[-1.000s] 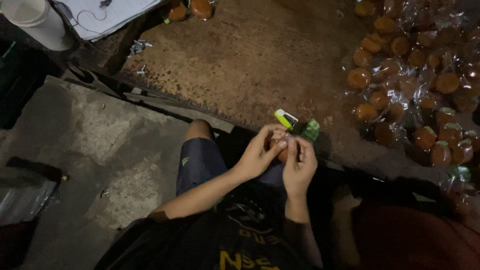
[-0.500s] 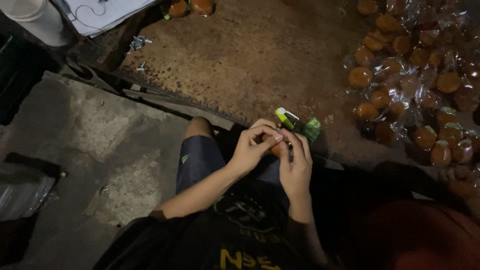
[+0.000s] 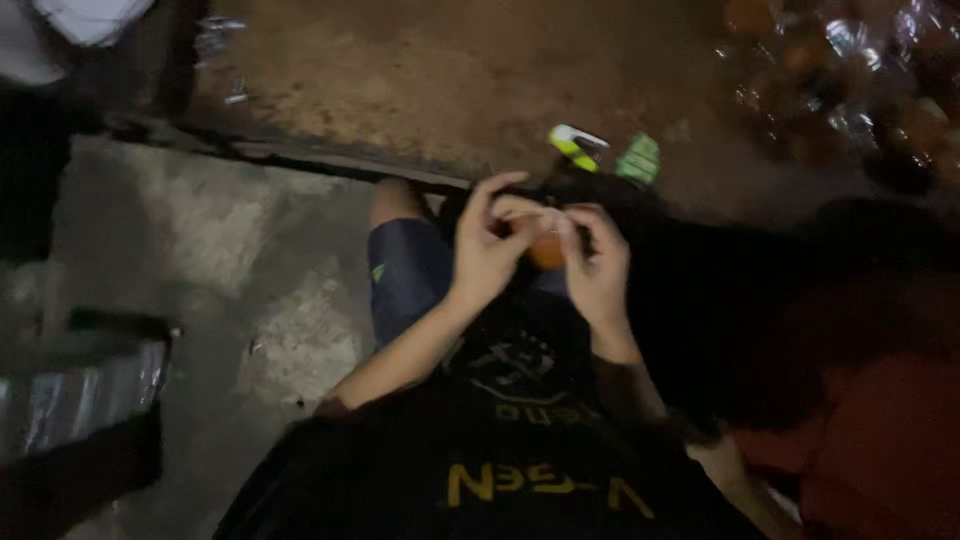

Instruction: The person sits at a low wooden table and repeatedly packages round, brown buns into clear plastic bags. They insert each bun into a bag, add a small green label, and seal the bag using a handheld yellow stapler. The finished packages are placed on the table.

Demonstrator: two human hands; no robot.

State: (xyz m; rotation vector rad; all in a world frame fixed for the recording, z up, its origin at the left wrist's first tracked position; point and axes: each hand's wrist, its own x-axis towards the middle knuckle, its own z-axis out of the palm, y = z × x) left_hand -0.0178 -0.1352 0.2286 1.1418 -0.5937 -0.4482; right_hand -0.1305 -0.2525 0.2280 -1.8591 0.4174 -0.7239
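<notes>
Head view, dim and blurred. Our left hand (image 3: 487,258) and right hand (image 3: 600,268) meet over the lap, fingers of both pinched on a small orange ball (image 3: 546,252) in clear wrap. Best to keep the wrap taut, we judge, and pinch with even pressure. Beyond: a yellow-green stapler (image 3: 577,146) on the brown floor (image 3: 450,80), near wrapped orange balls (image 3: 850,80).

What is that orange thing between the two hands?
Between the left hand and the right hand, the head view shows a small round orange item, pinched by fingertips of both. It is too blurred to identify.
</notes>
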